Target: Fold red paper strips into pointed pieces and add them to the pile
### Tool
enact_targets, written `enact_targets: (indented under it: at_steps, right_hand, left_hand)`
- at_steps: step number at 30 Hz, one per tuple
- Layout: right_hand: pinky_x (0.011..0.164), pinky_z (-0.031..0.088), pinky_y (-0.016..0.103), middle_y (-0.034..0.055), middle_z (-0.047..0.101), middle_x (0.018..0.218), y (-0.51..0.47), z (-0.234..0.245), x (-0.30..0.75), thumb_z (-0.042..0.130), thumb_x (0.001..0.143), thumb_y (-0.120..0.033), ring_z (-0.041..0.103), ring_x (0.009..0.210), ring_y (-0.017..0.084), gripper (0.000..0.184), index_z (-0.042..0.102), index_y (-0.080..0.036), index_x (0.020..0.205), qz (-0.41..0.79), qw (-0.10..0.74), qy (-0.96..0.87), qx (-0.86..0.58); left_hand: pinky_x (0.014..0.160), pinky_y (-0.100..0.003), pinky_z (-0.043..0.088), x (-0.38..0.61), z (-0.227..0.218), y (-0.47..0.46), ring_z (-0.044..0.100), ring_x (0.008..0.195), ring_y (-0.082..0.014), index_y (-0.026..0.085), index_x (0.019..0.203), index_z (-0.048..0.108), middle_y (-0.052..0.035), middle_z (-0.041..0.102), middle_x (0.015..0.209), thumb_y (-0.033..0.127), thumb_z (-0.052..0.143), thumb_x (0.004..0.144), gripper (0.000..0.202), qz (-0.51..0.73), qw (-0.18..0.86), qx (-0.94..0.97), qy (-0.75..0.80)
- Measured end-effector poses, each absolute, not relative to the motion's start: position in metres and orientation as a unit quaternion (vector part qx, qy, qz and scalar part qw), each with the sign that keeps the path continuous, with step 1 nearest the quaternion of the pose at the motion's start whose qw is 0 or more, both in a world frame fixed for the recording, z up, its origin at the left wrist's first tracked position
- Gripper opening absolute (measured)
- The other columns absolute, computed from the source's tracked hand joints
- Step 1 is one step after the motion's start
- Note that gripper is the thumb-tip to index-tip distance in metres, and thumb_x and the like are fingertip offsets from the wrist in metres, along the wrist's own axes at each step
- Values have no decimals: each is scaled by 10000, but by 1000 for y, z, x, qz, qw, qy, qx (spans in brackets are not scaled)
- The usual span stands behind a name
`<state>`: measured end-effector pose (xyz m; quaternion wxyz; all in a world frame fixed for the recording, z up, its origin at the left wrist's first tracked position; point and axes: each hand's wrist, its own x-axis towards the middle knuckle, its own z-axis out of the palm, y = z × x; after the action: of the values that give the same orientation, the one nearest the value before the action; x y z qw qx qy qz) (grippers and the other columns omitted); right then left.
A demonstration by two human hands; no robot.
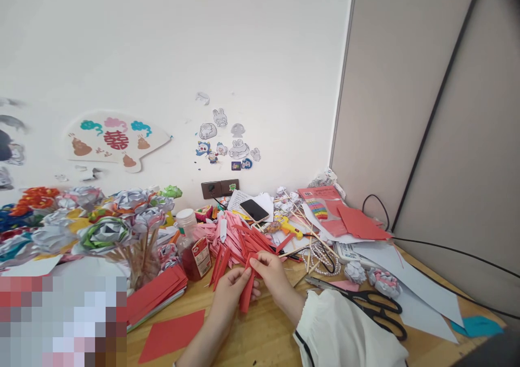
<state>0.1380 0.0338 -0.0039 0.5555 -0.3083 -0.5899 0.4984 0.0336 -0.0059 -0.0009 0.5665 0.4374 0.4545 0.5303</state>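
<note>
A narrow red paper strip (pixel 245 300) is pinched between both my hands over the front of the wooden table. My left hand (pixel 233 287) grips it from the left, thumb on top. My right hand (pixel 270 272) pinches its upper end between thumb and fingers. Just beyond my hands lies a pile of folded pink and red paper strips (pixel 231 231). A loose red paper sheet (pixel 173 334) rests left of my left forearm, near a stack of red paper (pixel 156 294). Black-handled scissors (pixel 376 302) lie to the right, partly behind my sleeve.
Paper flowers (pixel 105 231) on sticks crowd the left. A jar of red liquid (pixel 193 253) stands beside the pile. Farther back are a phone (pixel 254 210) and a yellow glue gun (pixel 291 228). Bead strings (pixel 320 258), red paper packs (pixel 361 223) and white sheets (pixel 422 285) cover the right.
</note>
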Motion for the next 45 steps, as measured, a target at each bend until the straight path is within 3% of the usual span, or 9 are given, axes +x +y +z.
enact_targets:
  at_steps: [11,20,26,38,45]
  right_hand:
    - [460,255,195,-57,341,498,31,-3,138,547,649,-306,316,477,70,242,413,-151,520,533,555,-555,-315]
    - [470,267,197,-55,362,489,28,-1,138,557,650,-298,331,473,65,240,441,-141,511,560,555,-542,-291]
    - [496,325,212,-14,492,549,24,0,137,591,623,-343,425,494,81,223,547,-125,610,615,524,-524,-270]
    - [457,291,196,-43,440,513,34,-7,139,611,598,-336,374,476,69,224,529,-128,578,571,571,-497,-317]
    - [502,342,217,-16,524,580,40,-9,141,627,583,-355,434,508,88,243,540,-134,636,589,618,-405,-328]
  left_hand:
    - [488,-267,484,30,1,-6,606,464,-149,139,656,521,-18,647,580,438,593,598,313,511,572,449,458]
    - [452,-248,461,33,5,-8,587,421,-134,148,584,472,1,624,515,441,618,559,328,523,571,437,457]
    - [443,-253,463,32,3,-7,587,414,-143,157,578,454,-6,625,502,455,607,564,335,512,560,464,457]
    - [347,-199,384,25,-1,-2,574,362,-141,168,549,417,-17,635,456,484,562,595,351,436,545,514,500]
    - [309,-170,341,26,0,-3,548,311,-120,180,555,394,21,602,398,491,560,578,353,422,554,493,521]
